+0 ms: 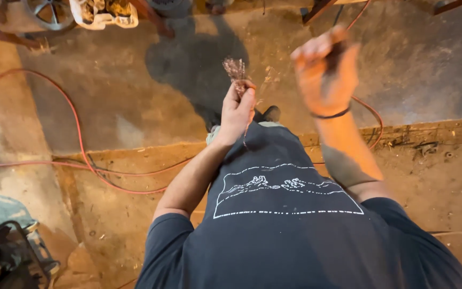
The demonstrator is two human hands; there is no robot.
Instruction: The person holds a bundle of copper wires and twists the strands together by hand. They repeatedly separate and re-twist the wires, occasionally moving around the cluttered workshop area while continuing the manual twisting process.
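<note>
Person standing; left hand (pixel 236 109) pinches a frayed copper wire bundle (pixel 236 69) at twelve o'clock; right hand (pixel 324 72), one o'clock, blurred, fist closed on something dark; best gripped firmly near the strands.

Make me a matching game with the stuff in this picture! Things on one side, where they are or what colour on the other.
Things:
1. left hand
2. right hand
3. hose
4. wheel

Descriptions:
A. red, snaking over the floor
B. top left corner
C. pinching a frayed tuft of strands
D. raised and blurred, dark band at the wrist

Pairs: 1-C, 2-D, 3-A, 4-B
</note>
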